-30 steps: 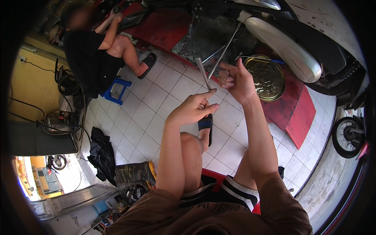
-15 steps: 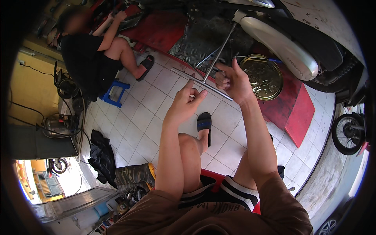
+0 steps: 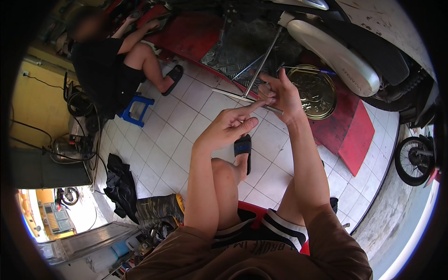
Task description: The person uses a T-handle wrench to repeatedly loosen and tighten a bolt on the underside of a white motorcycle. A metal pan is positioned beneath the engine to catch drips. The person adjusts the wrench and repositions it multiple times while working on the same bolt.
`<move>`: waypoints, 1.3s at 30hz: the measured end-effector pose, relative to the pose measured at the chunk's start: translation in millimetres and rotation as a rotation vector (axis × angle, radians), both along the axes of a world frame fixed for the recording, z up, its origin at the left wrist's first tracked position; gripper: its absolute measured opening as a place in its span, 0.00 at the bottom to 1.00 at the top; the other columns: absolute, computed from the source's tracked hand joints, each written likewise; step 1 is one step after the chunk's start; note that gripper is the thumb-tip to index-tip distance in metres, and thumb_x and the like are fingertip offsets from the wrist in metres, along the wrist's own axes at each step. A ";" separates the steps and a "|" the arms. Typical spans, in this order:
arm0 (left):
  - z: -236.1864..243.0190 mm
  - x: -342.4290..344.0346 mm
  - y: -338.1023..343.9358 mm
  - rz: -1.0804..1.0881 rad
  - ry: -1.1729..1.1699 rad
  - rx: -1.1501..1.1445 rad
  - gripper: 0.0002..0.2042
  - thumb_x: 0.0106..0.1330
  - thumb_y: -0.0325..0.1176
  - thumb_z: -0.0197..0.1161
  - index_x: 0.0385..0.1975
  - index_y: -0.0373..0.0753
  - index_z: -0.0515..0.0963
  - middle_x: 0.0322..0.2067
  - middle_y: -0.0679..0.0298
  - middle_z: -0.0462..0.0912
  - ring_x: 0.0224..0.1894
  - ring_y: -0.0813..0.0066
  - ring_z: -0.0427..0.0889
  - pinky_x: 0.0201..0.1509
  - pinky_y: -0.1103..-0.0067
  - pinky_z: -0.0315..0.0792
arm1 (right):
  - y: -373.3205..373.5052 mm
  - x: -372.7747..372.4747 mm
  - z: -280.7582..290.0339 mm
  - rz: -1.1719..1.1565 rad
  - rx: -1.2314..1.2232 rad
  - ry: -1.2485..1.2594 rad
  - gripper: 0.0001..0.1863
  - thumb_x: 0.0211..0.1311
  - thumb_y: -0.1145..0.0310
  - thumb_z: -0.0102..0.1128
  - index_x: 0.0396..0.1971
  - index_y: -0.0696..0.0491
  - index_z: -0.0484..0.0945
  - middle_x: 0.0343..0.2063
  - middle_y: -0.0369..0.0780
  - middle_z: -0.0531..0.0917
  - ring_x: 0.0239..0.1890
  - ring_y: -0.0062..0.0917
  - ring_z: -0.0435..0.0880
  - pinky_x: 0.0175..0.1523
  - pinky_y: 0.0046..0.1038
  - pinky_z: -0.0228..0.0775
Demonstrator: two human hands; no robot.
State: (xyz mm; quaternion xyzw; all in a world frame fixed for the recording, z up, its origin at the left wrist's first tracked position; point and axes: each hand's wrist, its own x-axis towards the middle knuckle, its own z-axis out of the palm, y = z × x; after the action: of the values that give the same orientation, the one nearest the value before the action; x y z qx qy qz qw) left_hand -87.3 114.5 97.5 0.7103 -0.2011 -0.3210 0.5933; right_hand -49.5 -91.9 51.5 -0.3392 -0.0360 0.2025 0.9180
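Rod [image 3: 233,95], thin and metal, is resting across the fingertips of both hands: right hand [image 3: 278,93] pinching one end, left hand [image 3: 228,126] steadying it with extended forefinger; handling seemingly midway.

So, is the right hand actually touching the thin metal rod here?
Touching. The head view shows the right hand with its fingers closed around the thin metal rod, which runs out to the left from the grip.
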 end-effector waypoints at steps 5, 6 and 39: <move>-6.9 -5.6 -9.9 0.347 -0.104 0.279 0.33 0.66 0.44 0.62 0.67 0.35 0.59 0.23 0.62 0.79 0.23 0.79 0.76 0.29 0.80 0.70 | -0.7 0.4 -0.9 -0.005 0.005 0.000 0.48 0.63 0.33 0.42 0.63 0.65 0.59 0.18 0.28 0.52 0.21 0.17 0.50 0.30 0.21 0.45; -5.0 -5.0 -12.2 0.476 -0.141 0.266 0.32 0.66 0.45 0.62 0.66 0.36 0.60 0.22 0.62 0.79 0.23 0.79 0.76 0.29 0.80 0.71 | -0.7 0.2 -0.7 -0.004 0.007 0.005 0.48 0.63 0.33 0.42 0.63 0.65 0.59 0.18 0.28 0.52 0.21 0.16 0.51 0.30 0.21 0.45; -8.6 -4.6 -15.5 0.331 0.045 0.330 0.29 0.71 0.49 0.52 0.67 0.39 0.60 0.19 0.67 0.75 0.18 0.88 0.66 0.20 0.86 0.59 | -4.5 2.3 -1.9 -0.001 0.104 -0.005 0.47 0.65 0.34 0.40 0.63 0.65 0.57 0.18 0.28 0.51 0.21 0.16 0.50 0.30 0.20 0.45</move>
State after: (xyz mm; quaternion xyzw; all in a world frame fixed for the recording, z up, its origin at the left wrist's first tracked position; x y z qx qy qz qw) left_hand -91.9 98.9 88.9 0.8137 -0.0133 -0.2636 0.5178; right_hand -47.3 -96.4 49.6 -0.2917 -0.0486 0.1988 0.9344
